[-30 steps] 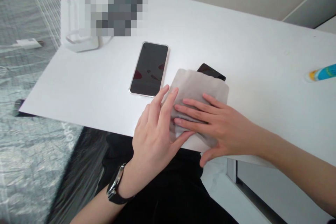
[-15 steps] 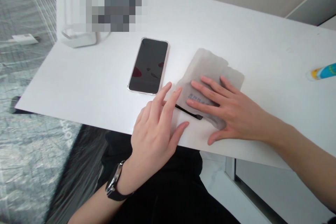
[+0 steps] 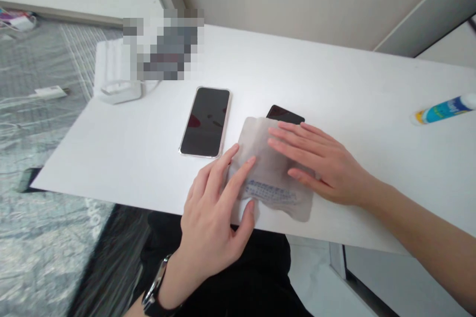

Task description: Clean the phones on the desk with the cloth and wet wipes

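A thin grey cloth with blue printed text along its near side lies on the white table, covering most of a black phone. Only the far end of that phone shows. My right hand rests on the cloth's right part, fingers stretched out. At the cloth's left edge is my left hand, its fingers spread and the index fingertip on the cloth. A second phone, dark-screened in a clear case, lies to the left, just beyond my left fingertips.
On the table's right side lies a blue and yellow tube. A white device with a cable sits at the far left corner, beside a pixelated area. Plastic sheeting covers the floor at left.
The cloth has shifted toward me over the black phone, baring its far end where its near edge showed before. Both hands stay spread. The view has tilted up.
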The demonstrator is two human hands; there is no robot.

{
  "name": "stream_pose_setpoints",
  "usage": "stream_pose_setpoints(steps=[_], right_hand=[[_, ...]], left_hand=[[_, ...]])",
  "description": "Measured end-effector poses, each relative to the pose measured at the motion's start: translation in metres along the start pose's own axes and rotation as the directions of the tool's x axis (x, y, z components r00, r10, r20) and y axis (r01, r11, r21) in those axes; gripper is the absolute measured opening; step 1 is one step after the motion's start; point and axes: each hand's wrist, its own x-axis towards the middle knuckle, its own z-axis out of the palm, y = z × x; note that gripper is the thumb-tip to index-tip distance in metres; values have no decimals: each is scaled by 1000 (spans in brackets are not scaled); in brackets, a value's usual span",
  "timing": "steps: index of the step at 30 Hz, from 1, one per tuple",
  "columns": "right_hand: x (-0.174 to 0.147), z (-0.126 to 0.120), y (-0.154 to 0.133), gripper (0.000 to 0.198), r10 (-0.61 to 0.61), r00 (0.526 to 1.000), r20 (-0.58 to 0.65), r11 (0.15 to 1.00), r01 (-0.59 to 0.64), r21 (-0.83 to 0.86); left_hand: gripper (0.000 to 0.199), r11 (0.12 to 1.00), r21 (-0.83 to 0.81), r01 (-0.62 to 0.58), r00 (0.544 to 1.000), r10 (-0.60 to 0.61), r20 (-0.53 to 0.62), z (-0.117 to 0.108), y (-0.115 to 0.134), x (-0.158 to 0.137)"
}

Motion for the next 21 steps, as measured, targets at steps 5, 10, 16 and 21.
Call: stream_pose_setpoints(steps=[5,10,16,21], right_hand=[[6,1,32,55,254,947,-195,967,-242,84],[7,1,34,46,253,950,-182,960,-224,165],[-2,-7,44,42,267,947,-178,930,-204,306],[-5,-12,59,49,266,951,-156,909,-193,368]], left_hand=[[55,994,20,-111,994,111,-20,-5,8,6],[55,896,199,-397,908,352,226,5,15,42],[56,805,255,-536,825,436,360,4,13,73],[60,818,130,-560,793,484,370,9,9,95]])
